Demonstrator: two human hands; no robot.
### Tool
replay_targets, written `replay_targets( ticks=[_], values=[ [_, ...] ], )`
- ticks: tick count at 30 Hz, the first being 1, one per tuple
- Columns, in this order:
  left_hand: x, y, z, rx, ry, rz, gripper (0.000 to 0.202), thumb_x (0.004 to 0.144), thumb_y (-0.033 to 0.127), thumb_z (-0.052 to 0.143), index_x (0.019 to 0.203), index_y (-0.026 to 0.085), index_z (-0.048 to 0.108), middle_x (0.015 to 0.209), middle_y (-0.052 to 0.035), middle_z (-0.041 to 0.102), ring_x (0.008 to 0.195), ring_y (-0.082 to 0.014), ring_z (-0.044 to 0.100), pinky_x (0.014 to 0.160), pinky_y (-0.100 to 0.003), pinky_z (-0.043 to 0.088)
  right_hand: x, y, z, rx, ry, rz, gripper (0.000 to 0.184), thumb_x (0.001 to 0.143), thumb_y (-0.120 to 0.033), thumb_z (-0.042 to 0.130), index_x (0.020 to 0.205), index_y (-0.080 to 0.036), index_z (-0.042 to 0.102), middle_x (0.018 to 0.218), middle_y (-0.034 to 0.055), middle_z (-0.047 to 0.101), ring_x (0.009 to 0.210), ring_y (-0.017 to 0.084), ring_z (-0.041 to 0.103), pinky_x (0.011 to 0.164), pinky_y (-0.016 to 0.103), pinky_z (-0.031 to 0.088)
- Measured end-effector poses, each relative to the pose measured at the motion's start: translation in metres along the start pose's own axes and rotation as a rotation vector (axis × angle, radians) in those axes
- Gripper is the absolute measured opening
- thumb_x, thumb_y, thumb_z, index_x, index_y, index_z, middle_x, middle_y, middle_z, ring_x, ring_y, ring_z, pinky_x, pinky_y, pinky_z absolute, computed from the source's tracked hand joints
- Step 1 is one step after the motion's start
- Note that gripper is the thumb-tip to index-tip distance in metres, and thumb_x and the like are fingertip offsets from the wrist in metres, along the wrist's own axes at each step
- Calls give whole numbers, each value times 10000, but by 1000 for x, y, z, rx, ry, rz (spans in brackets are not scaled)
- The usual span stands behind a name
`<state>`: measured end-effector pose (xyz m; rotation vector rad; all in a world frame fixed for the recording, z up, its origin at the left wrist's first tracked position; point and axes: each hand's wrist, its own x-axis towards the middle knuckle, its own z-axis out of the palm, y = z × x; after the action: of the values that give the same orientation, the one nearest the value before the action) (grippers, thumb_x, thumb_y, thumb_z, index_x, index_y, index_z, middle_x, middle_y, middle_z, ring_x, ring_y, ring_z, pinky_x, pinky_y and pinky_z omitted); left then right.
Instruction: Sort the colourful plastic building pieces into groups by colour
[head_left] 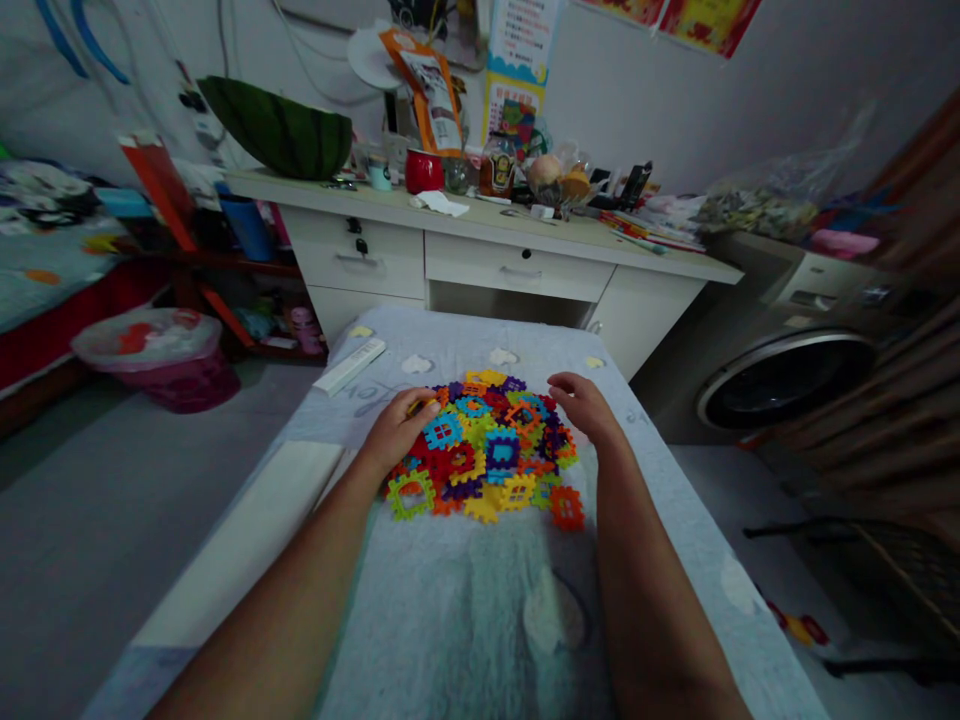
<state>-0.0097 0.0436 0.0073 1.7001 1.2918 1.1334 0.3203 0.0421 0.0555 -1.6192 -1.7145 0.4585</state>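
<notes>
A heap of colourful plastic interlocking building pieces point(480, 435) lies on a cloth-covered table point(465, 620). The flat pieces have notched edges, many with window-like openings, in red, yellow, blue, purple, orange and green. My left hand point(403, 425) rests against the heap's left side, its fingers apart and partly over the outer pieces. On the other side my right hand point(585, 403) is just off the heap's right edge, fingers loosely curved and apart, with nothing visible in it. An orange-red piece point(568, 508) lies at the near right edge of the pile.
A long white box point(350, 367) lies at the table's far left. Behind stands a white desk point(517, 270) bearing half a watermelon point(281, 130), a red pot point(424, 172) and jars. A washing machine point(787, 340) is to the right; a pink waste bin point(161, 365) stands left.
</notes>
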Motion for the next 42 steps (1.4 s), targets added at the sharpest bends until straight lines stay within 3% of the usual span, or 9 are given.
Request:
replay_targets(
  ticks=[3,7,14,19,23,28,32,37,42],
  values=[
    [0,1,2,-31,6,-21,450,792,522,602,1088,189,660,1157,-73,662,1096,-252,601,998,-408,451,2,21,5,-51,88,45,320,860,-328,519,1090,-163,667,1160,129,662,1091,244,596,989,441,439],
    [1,0,6,-72,22,-25,436,768,509,628,1064,193,676,1119,-64,681,1053,-250,620,946,-394,488,1,31,19,-26,-40,112,372,882,-400,542,1168,-181,634,1149,120,679,1075,238,623,992,437,447],
    [0,7,13,-106,23,-44,421,770,495,628,1065,198,679,1110,-63,696,1035,-246,626,938,-393,486,-4,-1,33,80,-315,-35,345,900,-444,533,1095,-196,672,1110,75,701,1029,218,638,947,389,485],
    [-3,13,16,-113,8,-17,403,778,485,622,1062,205,678,1109,-60,694,1042,-244,623,952,-399,480,-11,-19,31,176,-395,-17,428,815,-485,657,1148,-217,663,1086,39,702,954,201,646,877,363,516],
    [-2,11,15,-142,21,0,412,801,508,595,1054,194,679,1125,-63,688,1078,-246,612,980,-398,467,-8,-19,27,177,-305,5,341,867,-464,572,1059,-210,694,1006,30,709,918,193,643,870,359,507],
    [-1,12,12,-197,125,-16,431,826,540,554,1016,177,687,1157,-67,677,1130,-248,593,1038,-383,427,14,-8,31,69,-112,-56,313,898,-411,500,1007,-203,707,1087,71,698,1071,225,612,1001,419,442],
    [-1,10,9,-215,156,-36,381,825,477,545,1010,177,692,1160,-65,679,1173,-255,572,1083,-393,383,42,-5,45,10,-164,-60,288,892,-354,518,1062,-202,695,1154,85,680,1130,234,600,1023,437,434],
    [1,1,5,-267,25,-79,372,777,380,585,1087,191,664,1120,-57,697,1071,-256,629,995,-420,464,71,-9,72,-81,-232,-55,295,849,-266,580,1114,-182,677,1233,99,653,1222,239,555,1099,439,368],
    [3,-7,5,-106,-63,46,377,779,369,616,1113,199,660,1238,-74,643,1189,-260,573,1062,-430,414,73,-16,85,-77,-359,-131,243,814,-222,611,1038,-169,690,1151,92,687,1111,208,606,1046,392,416]
  ],
)
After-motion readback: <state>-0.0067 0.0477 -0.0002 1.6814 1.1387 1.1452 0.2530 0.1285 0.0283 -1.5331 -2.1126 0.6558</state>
